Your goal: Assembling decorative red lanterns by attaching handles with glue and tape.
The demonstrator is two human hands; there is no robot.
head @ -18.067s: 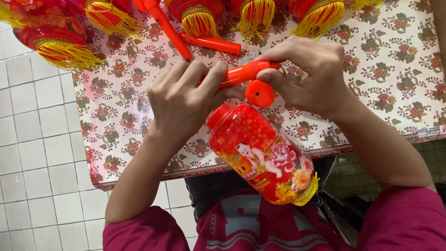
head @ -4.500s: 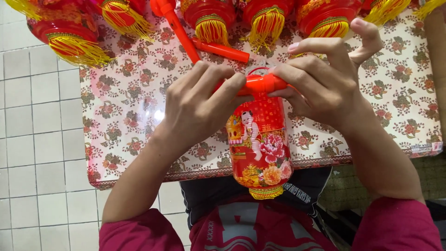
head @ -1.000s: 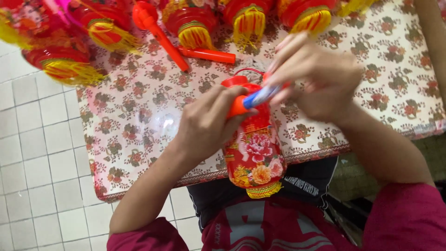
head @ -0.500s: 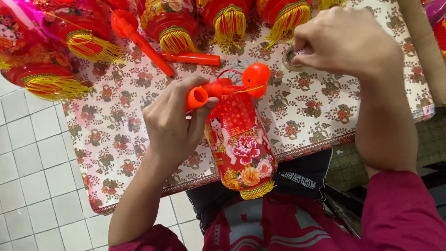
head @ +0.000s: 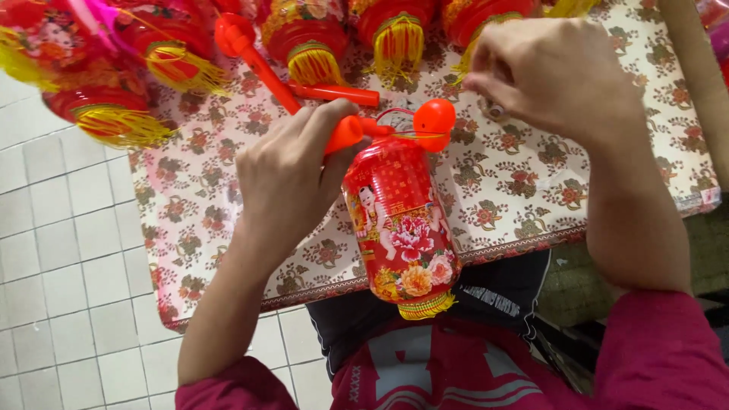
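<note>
My left hand (head: 292, 178) grips an orange plastic handle (head: 351, 130) with a round knob (head: 433, 121) at its end. From that handle hangs a red paper lantern (head: 400, 220) printed with flowers and a figure, with a yellow fringe at the bottom. It dangles over the near table edge. My right hand (head: 550, 72) is farther back on the table, fingers pinched over a small round thing (head: 494, 111) that is mostly hidden. I cannot tell whether it grips it.
A table with a floral cloth (head: 205, 205) carries several finished red lanterns with yellow tassels (head: 163, 61) along its far side, plus loose orange handles (head: 334, 93). White floor tiles (head: 61, 258) lie to the left.
My right hand has let go of the handle and moved back and right onto the table. The left hand alone now holds the handle, and the lantern hangs from it.
</note>
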